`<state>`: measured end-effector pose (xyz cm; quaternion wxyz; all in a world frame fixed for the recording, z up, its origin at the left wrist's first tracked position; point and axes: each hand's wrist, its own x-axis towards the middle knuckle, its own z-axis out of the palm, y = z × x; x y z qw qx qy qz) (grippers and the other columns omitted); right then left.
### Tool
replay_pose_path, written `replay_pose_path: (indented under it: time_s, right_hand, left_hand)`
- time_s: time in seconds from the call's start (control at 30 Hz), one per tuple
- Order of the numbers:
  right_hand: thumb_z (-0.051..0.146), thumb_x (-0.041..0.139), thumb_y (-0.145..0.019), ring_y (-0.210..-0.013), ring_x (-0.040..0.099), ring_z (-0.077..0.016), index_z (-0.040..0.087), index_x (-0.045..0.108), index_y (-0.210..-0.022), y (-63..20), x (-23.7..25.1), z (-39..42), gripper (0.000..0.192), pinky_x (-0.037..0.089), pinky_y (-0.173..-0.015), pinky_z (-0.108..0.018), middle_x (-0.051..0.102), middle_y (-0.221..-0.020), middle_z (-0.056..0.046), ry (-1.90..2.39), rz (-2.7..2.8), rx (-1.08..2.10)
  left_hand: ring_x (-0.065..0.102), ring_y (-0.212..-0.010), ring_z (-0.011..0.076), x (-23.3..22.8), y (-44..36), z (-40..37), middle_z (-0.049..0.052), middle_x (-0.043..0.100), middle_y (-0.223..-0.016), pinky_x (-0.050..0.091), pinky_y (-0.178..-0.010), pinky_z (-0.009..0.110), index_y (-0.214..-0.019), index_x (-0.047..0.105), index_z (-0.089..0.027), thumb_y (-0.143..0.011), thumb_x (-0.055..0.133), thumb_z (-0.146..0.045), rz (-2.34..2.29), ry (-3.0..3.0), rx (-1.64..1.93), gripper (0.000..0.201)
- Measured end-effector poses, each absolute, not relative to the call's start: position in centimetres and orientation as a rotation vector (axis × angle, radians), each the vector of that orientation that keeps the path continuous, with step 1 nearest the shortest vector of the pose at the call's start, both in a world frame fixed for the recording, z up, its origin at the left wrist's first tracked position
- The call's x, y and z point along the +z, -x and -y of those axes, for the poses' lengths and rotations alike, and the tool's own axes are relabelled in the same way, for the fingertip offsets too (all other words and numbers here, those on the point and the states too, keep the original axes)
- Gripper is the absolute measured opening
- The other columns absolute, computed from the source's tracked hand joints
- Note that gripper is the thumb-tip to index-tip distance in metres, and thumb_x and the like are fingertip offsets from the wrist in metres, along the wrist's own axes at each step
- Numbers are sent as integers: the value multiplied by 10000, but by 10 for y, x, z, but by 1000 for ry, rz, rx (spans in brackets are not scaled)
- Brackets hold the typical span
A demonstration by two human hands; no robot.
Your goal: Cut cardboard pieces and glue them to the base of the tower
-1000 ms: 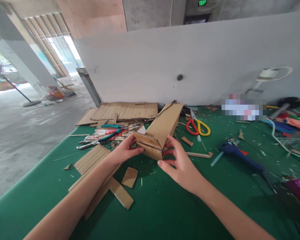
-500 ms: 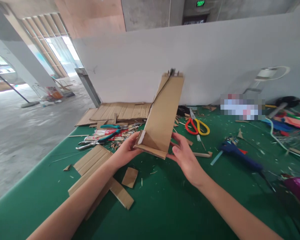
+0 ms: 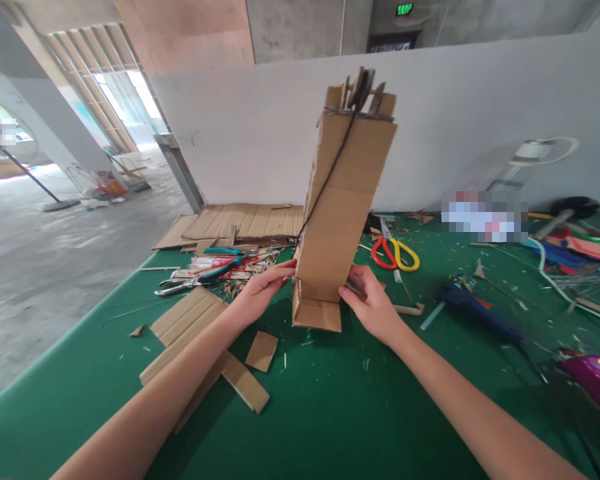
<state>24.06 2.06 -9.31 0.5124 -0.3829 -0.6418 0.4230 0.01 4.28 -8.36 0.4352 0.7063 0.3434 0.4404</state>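
Note:
A tall cardboard tower (image 3: pixel 341 213) stands upright on the green table (image 3: pixel 330 413), its base resting on the cloth. A dark string runs down its front face from cardboard pieces sticking out at the top. My left hand (image 3: pixel 260 293) grips the tower's lower left edge. My right hand (image 3: pixel 373 303) holds the lower right edge. Both forearms reach in from the bottom of the view.
Cardboard strips (image 3: pixel 190 327) and offcuts (image 3: pixel 261 350) lie at the left. Pliers (image 3: pixel 200 277) and flat cardboard sheets (image 3: pixel 245 223) sit behind them. Red-and-yellow scissors (image 3: pixel 395 253), a blue glue gun (image 3: pixel 475 313) and cables lie at the right. A white partition wall stands behind the table.
The cardboard piece has been tipped up from lying slanted on the table to standing upright. Both hands shifted from its near end to the sides of its base.

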Motion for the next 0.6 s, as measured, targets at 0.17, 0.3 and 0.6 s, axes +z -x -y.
replay_pose_path:
  time_s: [0.17,0.3,0.6]
  right_hand:
    - [286,531,-826,-1172,533,-194,231,416,-964,-241,-101,-31,187,402,-1019,-415,548,-1219,-112,968,1556,868]
    - [263,519,-820,-1162,551,-221,232,434,-933,-242,-104,-36,145,401,-1014,-451,562,-1238,-120,1026,1579,776]
    - [236,508,-817,-1094,593,-248,239,439,-942,-240,-109,-37,143,457,-948,-466,621,-1068,-105,1111,1597,681]
  left_hand:
    - [397,-1314,214,-89,-2,-47,56,490,-1383,221,-1147,410,-1228,579,-203,-900,473,-377,-971,-1901,1010,386]
    - [464,-1261,210,-92,-3,-49,71,542,-1331,271,-1125,414,-1269,537,-163,-908,432,-371,-1068,-1958,926,430]
    - [535,-1185,210,-87,-10,-44,97,601,-1252,352,-1079,392,-1240,539,-116,-897,376,-306,-1174,-2039,876,424]
